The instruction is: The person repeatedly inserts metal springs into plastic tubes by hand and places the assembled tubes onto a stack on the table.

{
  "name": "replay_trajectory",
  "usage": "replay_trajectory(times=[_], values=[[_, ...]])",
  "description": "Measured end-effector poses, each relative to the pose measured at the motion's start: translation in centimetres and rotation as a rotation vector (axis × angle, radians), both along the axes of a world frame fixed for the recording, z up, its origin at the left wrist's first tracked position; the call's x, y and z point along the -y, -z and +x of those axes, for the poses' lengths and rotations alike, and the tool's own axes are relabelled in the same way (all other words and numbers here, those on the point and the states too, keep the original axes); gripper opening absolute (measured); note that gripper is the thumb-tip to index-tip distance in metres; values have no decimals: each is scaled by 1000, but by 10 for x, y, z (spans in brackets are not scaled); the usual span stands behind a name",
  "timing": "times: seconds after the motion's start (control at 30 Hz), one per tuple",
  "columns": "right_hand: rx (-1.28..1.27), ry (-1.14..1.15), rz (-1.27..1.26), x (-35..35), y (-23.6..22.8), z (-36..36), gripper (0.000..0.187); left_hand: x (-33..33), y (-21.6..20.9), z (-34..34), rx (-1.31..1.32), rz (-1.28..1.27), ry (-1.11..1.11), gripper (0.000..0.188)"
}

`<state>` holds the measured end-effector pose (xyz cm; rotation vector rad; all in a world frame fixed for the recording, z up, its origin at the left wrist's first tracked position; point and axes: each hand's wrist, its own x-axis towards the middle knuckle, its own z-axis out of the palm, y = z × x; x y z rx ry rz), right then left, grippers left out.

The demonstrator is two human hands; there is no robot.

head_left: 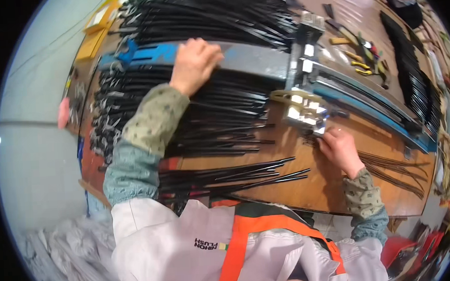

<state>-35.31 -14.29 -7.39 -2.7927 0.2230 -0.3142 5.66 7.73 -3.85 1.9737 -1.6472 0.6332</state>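
Two hands: left hand (194, 60) grips one grey bar (251, 55), right hand (340, 149) pinches small clips (305, 111).

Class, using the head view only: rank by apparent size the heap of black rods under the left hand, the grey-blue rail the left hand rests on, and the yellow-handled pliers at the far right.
1. Heap of black rods, largest.
2. Grey-blue rail.
3. Yellow-handled pliers, smallest, though farther from the camera.
The left hand rests on the rail.
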Motion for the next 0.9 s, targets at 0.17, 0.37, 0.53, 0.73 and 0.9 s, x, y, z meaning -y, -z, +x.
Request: replay_trajectory(times=[0.17,0.37,0.53,0.73,0.9], values=[[13,29,-8,-25,0,25,13,-95,27,-75,-44,298,14,19],[10,128,422,-43,14,9,20,-97,38,-70,78,428,25,21],[-78,95,597,-53,-13,13,24,-75,26,-81,-89,429,365,16],[-14,122,617,-72,-27,10,25,-40,10,-158,-163,410,382,24],[125,161,696,-70,-2,-16,29,-31,-5,-182,-206,425,427,19]])
